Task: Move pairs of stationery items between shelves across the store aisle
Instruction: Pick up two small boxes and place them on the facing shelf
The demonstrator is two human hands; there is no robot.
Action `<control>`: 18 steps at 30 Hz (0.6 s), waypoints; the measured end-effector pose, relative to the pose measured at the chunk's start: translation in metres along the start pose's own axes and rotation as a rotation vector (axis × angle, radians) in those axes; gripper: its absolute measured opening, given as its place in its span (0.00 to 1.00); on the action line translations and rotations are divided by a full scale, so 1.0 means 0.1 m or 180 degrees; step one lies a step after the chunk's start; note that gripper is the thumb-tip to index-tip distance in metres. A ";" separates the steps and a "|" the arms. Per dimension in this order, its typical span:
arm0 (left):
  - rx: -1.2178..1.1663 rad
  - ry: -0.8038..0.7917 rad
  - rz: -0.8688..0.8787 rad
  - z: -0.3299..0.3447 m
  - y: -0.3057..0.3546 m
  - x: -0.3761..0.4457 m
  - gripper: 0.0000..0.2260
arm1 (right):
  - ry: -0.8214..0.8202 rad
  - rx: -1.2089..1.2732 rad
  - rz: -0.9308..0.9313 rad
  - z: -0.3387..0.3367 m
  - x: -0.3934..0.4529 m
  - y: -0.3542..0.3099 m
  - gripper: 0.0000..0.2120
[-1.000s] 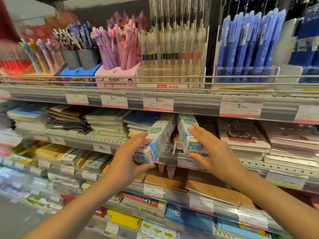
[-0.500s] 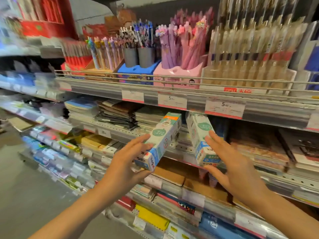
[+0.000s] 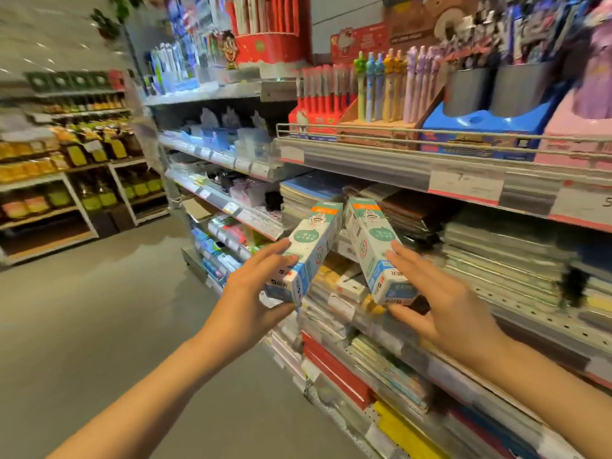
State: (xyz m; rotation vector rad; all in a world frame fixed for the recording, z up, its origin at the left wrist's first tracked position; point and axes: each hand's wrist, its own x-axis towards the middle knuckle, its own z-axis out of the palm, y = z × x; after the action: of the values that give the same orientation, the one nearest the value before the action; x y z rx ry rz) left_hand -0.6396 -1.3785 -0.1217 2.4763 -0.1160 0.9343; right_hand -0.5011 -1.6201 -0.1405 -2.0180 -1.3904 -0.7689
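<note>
We've swung left off the notebook shelf since a second ago, left hand pinching the left box, right hand clamping the right box, both now clear of it, so the aisle crossing looks begun.

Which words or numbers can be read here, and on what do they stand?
"5": price tag at the right edge of the upper shelf rail; the rest is cut off.
Left box in the left hand: print blurred, unreadable.
Right box in the right hand: print blurred, unreadable.
Other price tags: too blurred.
</note>
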 end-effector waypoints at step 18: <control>0.0976 0.0874 -0.0970 -1.38 -2.35 -0.24 0.23 | -0.0125 0.1259 -0.0863 2.81 2.32 -0.46 0.30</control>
State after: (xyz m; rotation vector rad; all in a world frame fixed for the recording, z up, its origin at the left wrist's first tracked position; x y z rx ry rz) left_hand -0.6829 -1.1094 -0.1453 2.5027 0.5171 1.2135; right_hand -0.4365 -1.2591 -0.1553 -1.5687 -1.7090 -0.5135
